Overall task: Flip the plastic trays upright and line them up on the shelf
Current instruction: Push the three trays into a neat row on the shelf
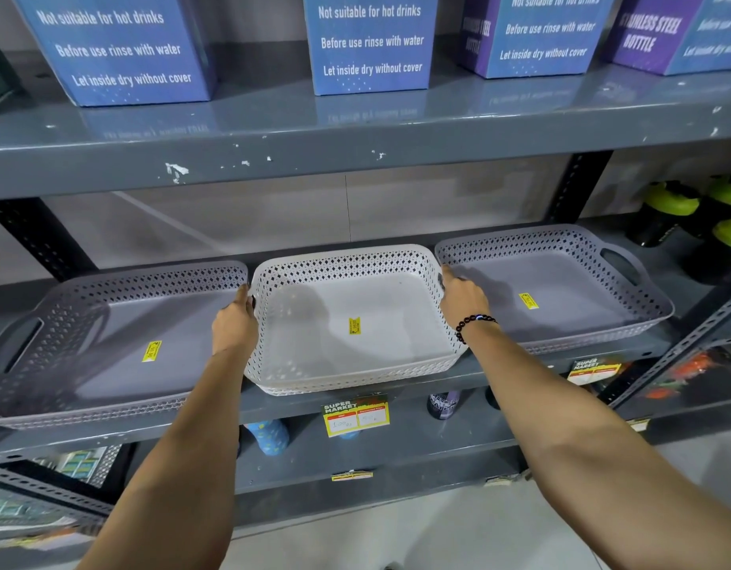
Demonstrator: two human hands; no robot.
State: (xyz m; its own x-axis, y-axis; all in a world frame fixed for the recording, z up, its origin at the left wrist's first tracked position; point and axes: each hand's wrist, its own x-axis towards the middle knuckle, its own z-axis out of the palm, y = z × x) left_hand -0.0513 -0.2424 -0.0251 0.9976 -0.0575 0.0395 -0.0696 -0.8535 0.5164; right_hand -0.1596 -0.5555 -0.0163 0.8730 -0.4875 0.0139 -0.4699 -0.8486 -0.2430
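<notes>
- White perforated plastic tray point(351, 318) upright at centre of grey metal shelf point(503, 370); open side up; front edge slightly over shelf lip; yellow price sticker point(354, 325) on its floor.
- Left hand point(234, 322) clamped on left end of white tray; fingers curled over the rim, tips hidden between this tray and its neighbour.
- Right hand point(462, 300) clamped on right end of white tray; fingers wrapped over the rim; dark beaded bracelet point(473, 325) on the wrist.
- Grey perforated plastic tray with cut-out handle point(108, 343) upright just left of white tray; rims touching or nearly so, exact contact not discernible; front edge overhanging shelf lip.
- Second grey perforated plastic tray point(561, 290) upright just right of white tray, set further back; right hand wedged between the two rims.
- All three in one row, open sides up; little free room at either end of white tray.
- Green-lidded black bottles point(684, 224) at far right of same shelf, near second grey tray.
- Blue printed cardboard boxes point(370, 43) on upper shelf above.
- Yellow supermarket price tag point(354, 414) hanging from shelf edge below white tray; bottles on lower shelf partly hidden.
</notes>
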